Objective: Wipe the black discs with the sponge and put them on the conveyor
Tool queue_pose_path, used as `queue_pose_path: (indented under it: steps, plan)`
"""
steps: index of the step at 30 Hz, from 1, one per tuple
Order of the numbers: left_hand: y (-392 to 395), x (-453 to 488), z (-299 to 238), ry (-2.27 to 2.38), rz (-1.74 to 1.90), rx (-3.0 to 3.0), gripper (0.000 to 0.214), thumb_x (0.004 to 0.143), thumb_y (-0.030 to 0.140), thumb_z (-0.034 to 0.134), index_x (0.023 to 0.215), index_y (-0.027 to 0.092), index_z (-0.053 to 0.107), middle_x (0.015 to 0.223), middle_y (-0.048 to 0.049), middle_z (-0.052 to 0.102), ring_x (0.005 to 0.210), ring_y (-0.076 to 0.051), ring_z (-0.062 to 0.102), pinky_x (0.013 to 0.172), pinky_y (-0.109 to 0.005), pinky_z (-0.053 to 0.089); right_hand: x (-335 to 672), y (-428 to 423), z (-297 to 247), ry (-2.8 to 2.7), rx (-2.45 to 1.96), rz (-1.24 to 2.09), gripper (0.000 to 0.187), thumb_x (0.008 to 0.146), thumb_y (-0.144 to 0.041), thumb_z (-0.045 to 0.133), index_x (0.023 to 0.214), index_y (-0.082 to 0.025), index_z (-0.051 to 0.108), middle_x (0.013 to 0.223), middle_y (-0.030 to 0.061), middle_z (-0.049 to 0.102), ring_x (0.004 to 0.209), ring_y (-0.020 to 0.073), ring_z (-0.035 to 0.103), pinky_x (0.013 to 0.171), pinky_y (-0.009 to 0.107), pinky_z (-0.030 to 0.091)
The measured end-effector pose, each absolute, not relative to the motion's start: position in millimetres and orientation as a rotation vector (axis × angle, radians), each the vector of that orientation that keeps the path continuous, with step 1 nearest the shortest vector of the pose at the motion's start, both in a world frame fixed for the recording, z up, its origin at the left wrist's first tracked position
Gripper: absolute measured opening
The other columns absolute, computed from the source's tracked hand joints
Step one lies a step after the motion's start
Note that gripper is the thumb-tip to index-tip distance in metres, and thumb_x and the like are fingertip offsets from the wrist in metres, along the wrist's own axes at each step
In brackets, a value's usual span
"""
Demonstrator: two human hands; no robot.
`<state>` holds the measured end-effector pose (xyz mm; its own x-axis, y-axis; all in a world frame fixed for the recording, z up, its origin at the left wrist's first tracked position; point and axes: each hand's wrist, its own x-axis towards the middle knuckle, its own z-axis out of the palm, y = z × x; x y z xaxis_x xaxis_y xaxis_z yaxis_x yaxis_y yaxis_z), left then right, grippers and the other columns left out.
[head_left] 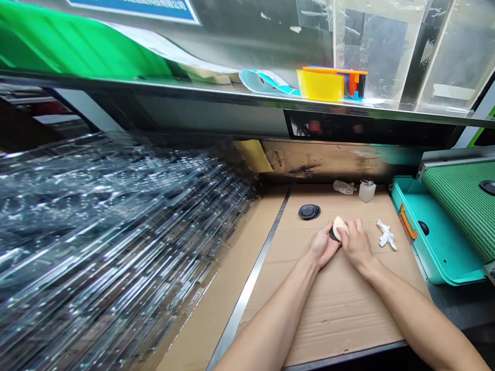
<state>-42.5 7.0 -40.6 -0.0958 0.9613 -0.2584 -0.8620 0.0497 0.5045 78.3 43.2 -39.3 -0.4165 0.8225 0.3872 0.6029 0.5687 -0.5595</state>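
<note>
My left hand (322, 246) and my right hand (356, 244) meet over the cardboard sheet (340, 304). Between them is a small black round part (332, 235) with a beige pad (339, 226) pressed on top of it. The left hand's fingers curl round the black part. The right hand's fingers close on the beige pad. Another black round disc (309, 212) lies flat on the cardboard just beyond the hands, to the left.
A large stack of clear plastic trays (108, 237) fills the left side. A crumpled white cloth (386, 236) and a small white bottle (367, 190) lie to the right and behind. A teal tray (436, 242) and green conveyor belt (464, 206) stand at right.
</note>
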Motion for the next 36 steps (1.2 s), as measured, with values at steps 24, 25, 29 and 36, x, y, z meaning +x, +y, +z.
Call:
queue_pose_path:
  steps: [24, 25, 29, 36]
  plan:
    - [-5.0, -70.9, -20.9, 0.554, 1.391, 0.086, 0.057, 0.104, 0.052, 0.032, 0.107, 0.006, 0.067, 0.096, -0.0191, 0.071, 0.064, -0.013, 0.066, 0.051, -0.019, 0.056, 143.3, 68.8, 22.4, -2.398, -1.846, -0.130, 0.028, 0.093, -0.030, 0.057, 0.101, -0.010, 0.075, 0.100, 0.0256, 0.071, 0.098, 0.0381, 0.066, 0.081, 0.047, 0.044]
    - [-5.1, -71.2, -21.4, 0.554, 1.392, 0.082, 0.058, 0.104, 0.053, 0.032, 0.107, 0.006, 0.067, 0.090, -0.0175, 0.070, 0.062, -0.013, 0.065, 0.050, -0.019, 0.056, 144.6, 70.0, 22.0, -2.451, -1.889, -0.078, 0.024, 0.091, -0.025, 0.058, 0.098, -0.010, 0.076, 0.098, 0.0256, 0.072, 0.095, 0.0368, 0.068, 0.081, 0.046, 0.045]
    - [-5.0, -71.0, -20.8, 0.584, 1.408, 0.087, 0.062, 0.103, 0.057, 0.030, 0.106, 0.007, 0.067, 0.081, -0.0151, 0.069, 0.060, -0.015, 0.066, 0.049, -0.020, 0.057, 141.2, 74.4, 15.8, -2.562, -1.745, 0.110, 0.022, 0.091, -0.016, 0.054, 0.093, -0.012, 0.075, 0.096, 0.0225, 0.074, 0.090, 0.0295, 0.071, 0.079, 0.037, 0.046]
    - [-7.4, -63.4, -15.0, 0.623, 1.229, 0.216, 0.060, 0.104, 0.056, 0.027, 0.101, 0.009, 0.064, 0.082, -0.0170, 0.071, 0.060, -0.018, 0.071, 0.047, -0.021, 0.057, 116.5, 64.8, 1.6, -2.345, -0.799, 0.546, 0.017, 0.100, -0.027, 0.049, 0.101, -0.021, 0.065, 0.100, 0.0066, 0.070, 0.092, 0.0185, 0.063, 0.083, 0.028, 0.046]
